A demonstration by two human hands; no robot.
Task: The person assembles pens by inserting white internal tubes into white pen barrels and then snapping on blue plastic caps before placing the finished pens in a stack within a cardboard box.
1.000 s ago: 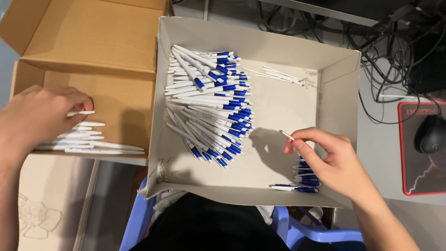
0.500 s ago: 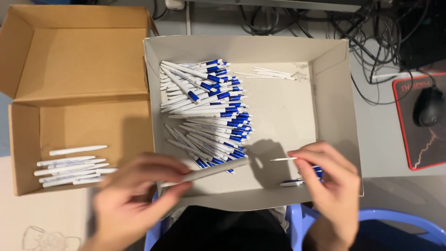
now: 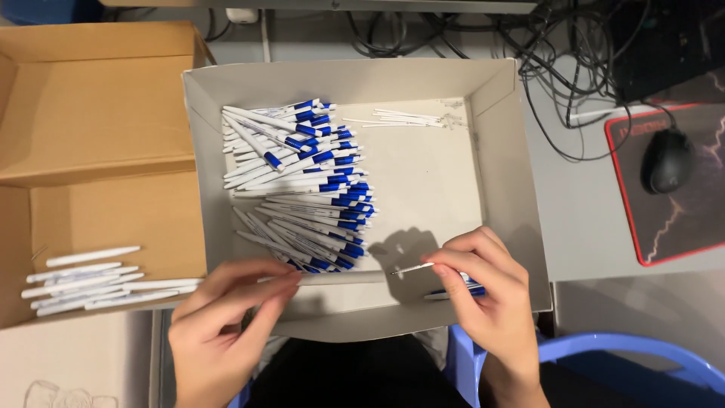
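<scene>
Two bare hands were observed over the near edge of a shallow grey box (image 3: 498, 151) set on the table (image 3: 581, 227). The left hand (image 3: 226, 325) was closed around a white pen barrel (image 3: 340, 278), which was held level above the box's near wall, the fingertips pinched at its left end. The right hand (image 3: 483, 295) was closed on a thin refill (image 3: 411, 268), gripped between thumb and forefinger, its free end pointed left toward the barrel; the two parts were seen near each other but apart. A few blue-and-white pens (image 3: 453, 291) were partly hidden under the right hand, against the box floor.

Inside the box, a large heap of blue-and-white pens (image 3: 302, 189) was recorded left of centre, and a small bundle of thin refills (image 3: 404, 118) lay by the far wall. A brown cardboard box (image 3: 98, 128) stood just beside it on the left, with a row of white pens (image 3: 91, 279) at its near end. A computer mouse (image 3: 668, 160) rested on a red-edged mat (image 3: 680, 219) at the right, with cables (image 3: 559, 45) behind.
</scene>
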